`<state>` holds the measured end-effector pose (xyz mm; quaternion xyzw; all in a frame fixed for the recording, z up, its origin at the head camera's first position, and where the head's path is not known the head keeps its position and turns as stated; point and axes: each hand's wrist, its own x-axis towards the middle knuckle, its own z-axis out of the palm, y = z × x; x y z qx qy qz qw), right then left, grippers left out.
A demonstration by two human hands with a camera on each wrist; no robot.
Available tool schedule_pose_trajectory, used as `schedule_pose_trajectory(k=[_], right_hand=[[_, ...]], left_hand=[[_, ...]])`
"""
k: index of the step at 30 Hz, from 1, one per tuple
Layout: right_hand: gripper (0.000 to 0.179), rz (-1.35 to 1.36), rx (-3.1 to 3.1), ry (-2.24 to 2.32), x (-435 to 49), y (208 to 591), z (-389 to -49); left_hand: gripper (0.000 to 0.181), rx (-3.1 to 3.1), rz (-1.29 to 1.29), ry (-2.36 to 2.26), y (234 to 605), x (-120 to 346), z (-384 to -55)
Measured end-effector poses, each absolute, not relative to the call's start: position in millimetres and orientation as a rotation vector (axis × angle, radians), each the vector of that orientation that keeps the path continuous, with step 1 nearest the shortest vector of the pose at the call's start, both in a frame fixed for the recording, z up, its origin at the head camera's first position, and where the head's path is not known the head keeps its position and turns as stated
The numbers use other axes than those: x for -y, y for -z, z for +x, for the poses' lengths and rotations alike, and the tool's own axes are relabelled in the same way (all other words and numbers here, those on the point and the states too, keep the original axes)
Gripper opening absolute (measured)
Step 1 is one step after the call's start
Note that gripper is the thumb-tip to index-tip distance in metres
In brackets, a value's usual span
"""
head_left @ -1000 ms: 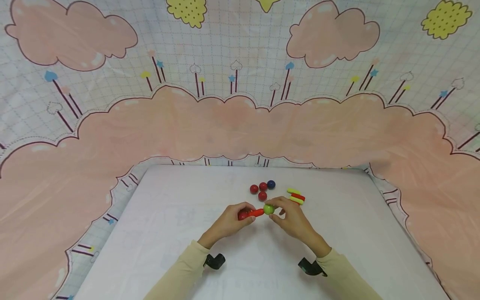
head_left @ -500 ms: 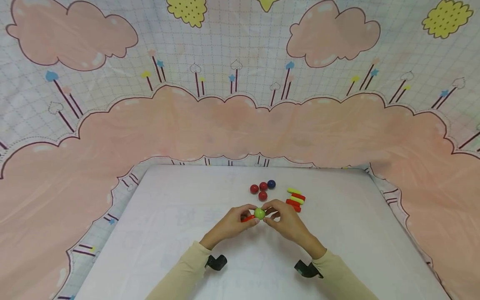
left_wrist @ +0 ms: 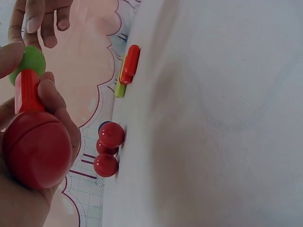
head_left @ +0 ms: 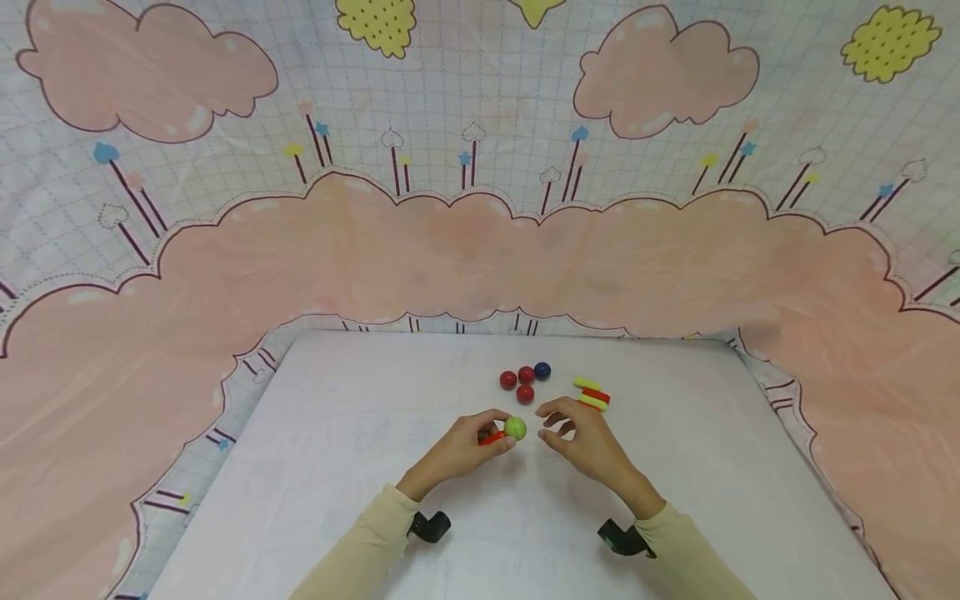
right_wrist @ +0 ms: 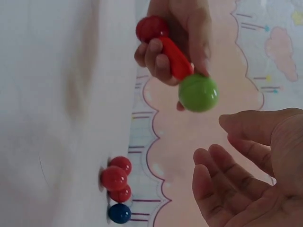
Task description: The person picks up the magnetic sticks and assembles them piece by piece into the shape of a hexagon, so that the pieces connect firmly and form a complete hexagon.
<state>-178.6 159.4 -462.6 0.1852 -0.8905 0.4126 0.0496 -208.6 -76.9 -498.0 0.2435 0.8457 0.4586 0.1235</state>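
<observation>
- Bench (head_left: 322, 400), white, spread across the lower frame beneath both hands.
- Left hand (head_left: 459, 446), lower frame, just left of centre: its grip was curled round a red rod (left_wrist: 28, 92), with a red ball (left_wrist: 38, 149) on the rod's palm end. Good work here seemed to call for a firm, level hold on the rod. Compared with half a second earlier, this hand had barely shifted.
- Green ball (head_left: 515, 428), just right of the left fingers, met the rod's other end; how deep the rod went in was hidden. To seat it well, a straight push along the rod, then a light tug as a check, seemed best. Earlier the right fingers were touching it; at this moment they were not.
- Three loose red balls (head_left: 525, 394) and a blue ball (head_left: 542, 371) lay clustered right of centre, unmoved since then.
- Right hand (head_left: 587, 437), lower frame, right of centre: its grip held nothing, thumb and fingers parted. For another press, meeting the ball squarely looked wise. It had drawn off rightward.
- Loose rods (head_left: 596, 394), red and yellow, lay rightmost; lower red ones, visible earlier, were now behind that hand.
</observation>
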Motion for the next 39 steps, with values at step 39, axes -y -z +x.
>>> schedule_pose_trajectory(k=[39], right_hand=[[0.03, 0.141, 2.774, -1.144, -220.9, 506.8, -201.8]], left_hand=[[0.039, -2.49, 0.692, -1.318, 506.7, 90.8, -207.1]])
